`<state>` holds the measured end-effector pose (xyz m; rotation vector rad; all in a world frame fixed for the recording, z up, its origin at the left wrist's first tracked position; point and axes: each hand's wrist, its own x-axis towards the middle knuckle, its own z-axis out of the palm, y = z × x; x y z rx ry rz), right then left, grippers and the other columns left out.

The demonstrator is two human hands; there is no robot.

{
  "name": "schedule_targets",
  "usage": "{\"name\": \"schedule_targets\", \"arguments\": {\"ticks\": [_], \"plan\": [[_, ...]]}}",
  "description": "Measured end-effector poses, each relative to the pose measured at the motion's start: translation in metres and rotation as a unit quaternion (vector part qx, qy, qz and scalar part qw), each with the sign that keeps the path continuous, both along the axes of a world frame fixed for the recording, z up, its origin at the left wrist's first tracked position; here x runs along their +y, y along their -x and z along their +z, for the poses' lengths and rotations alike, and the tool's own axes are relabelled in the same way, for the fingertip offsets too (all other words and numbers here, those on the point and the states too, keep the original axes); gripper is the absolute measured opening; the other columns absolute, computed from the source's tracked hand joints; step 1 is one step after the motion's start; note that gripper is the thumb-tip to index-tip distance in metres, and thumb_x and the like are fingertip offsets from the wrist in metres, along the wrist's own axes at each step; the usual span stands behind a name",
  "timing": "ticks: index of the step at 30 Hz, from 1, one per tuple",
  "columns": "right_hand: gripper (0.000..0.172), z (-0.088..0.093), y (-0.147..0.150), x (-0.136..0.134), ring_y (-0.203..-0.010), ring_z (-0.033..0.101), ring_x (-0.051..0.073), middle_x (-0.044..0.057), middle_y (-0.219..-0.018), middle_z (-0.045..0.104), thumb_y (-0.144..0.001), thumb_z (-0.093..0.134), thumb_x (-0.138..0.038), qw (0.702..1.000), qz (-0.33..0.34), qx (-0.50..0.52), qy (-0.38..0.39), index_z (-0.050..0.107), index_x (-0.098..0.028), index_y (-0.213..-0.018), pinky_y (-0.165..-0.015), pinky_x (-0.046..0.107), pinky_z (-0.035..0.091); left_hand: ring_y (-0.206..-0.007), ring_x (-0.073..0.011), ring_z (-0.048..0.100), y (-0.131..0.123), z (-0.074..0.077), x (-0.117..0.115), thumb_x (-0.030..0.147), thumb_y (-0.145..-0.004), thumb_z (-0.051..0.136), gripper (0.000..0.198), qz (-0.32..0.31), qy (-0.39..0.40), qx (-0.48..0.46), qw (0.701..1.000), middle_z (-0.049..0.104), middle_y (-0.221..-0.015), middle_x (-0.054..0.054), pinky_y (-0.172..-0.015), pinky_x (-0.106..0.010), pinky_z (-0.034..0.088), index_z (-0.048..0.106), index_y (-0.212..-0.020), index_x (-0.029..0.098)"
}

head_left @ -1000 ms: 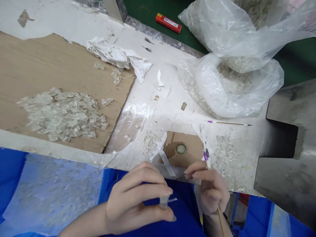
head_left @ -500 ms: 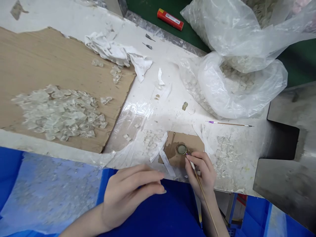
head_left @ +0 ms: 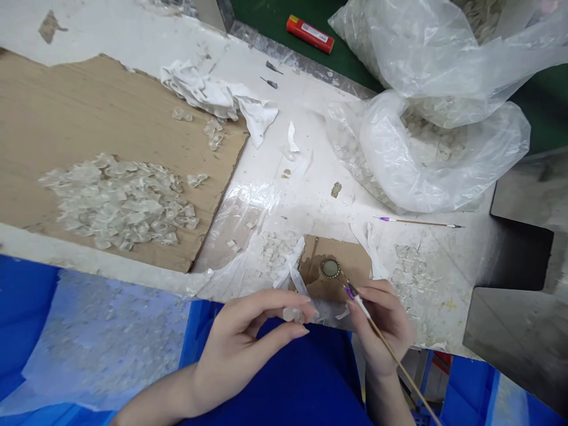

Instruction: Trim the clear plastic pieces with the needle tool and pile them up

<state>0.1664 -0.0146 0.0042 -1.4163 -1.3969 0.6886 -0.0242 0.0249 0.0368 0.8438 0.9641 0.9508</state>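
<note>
My left hand (head_left: 248, 340) is curled, with clear, flat plastic-like pieces (head_left: 293, 315) held between its thumb and fingers near the table's front edge. In my right hand (head_left: 386, 322) is a thin wooden stick (head_left: 393, 353) with a white and purple end and a dark tip, gripped near that end. Its tip points at a small round metal setting (head_left: 331, 268) with a beaded rim and pale centre, though contact cannot be made out. The setting lies on a small piece of brown cardboard (head_left: 355, 257) with a dark wet patch.
A heap of clear pieces (head_left: 124, 201) lies on a large cardboard sheet (head_left: 44, 118). Small pale pieces (head_left: 277, 251) spread left of the setting. Another thin stick (head_left: 421, 223) rests at right, before open plastic bags (head_left: 381, 160). A white cloth (head_left: 199, 89) and red tube (head_left: 310, 34) lie farther back.
My right hand and stick have drawn back slightly from the setting, down and right. My left hand has moved right and turned, so the clear pieces in its fingers now show.
</note>
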Motion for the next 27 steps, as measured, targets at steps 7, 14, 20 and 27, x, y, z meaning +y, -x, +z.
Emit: {"name": "schedule_targets", "arguments": {"ticks": [7,14,20,27], "plan": [[0.005,0.041,0.016,0.003,-0.044,0.052,0.005,-0.004,-0.077,0.059,-0.093,0.073,-0.026,0.910,0.031,0.406,0.082,0.077,-0.028,-0.096,-0.039,0.021,0.043,-0.073,-0.0111,0.081,-0.013,0.010,0.002,0.001,-0.077,0.084,0.038,-0.040,0.072,-0.171,0.982,0.086,-0.086,0.004,-0.071,-0.010,0.063,0.084,-0.100,0.030],[0.011,0.052,0.035,0.002,-0.043,0.052,0.004,-0.005,-0.083,0.051,-0.100,0.062,-0.031,0.876,0.039,0.469,0.110,0.073,-0.029,-0.100,-0.042,0.023,0.044,-0.074,-0.0127,0.082,-0.014,0.013,-0.005,0.006,-0.079,0.085,0.032,-0.054,0.091,-0.227,0.968,0.087,-0.088,0.002,-0.070,-0.010,0.063,0.082,-0.103,0.028],[0.016,0.052,0.035,-0.003,-0.047,0.054,0.005,-0.004,-0.086,0.048,-0.104,0.055,-0.028,0.905,0.059,0.414,0.081,0.070,-0.030,-0.108,-0.045,0.026,0.046,-0.070,-0.0149,0.082,-0.011,0.011,-0.008,-0.001,-0.072,0.087,0.045,-0.044,0.030,-0.174,0.983,0.086,-0.084,0.001,-0.069,-0.012,0.064,0.082,-0.105,0.029],[0.019,0.051,0.036,-0.002,-0.045,0.055,0.007,-0.001,-0.087,0.049,-0.104,0.053,-0.025,0.931,0.074,0.355,0.042,0.069,-0.029,-0.112,-0.037,0.025,0.044,-0.064,-0.0168,0.081,-0.010,0.014,-0.009,0.012,-0.076,0.088,0.033,-0.020,-0.011,-0.128,0.992,0.085,-0.080,-0.003,-0.064,-0.015,0.065,0.082,-0.103,0.029]]}}
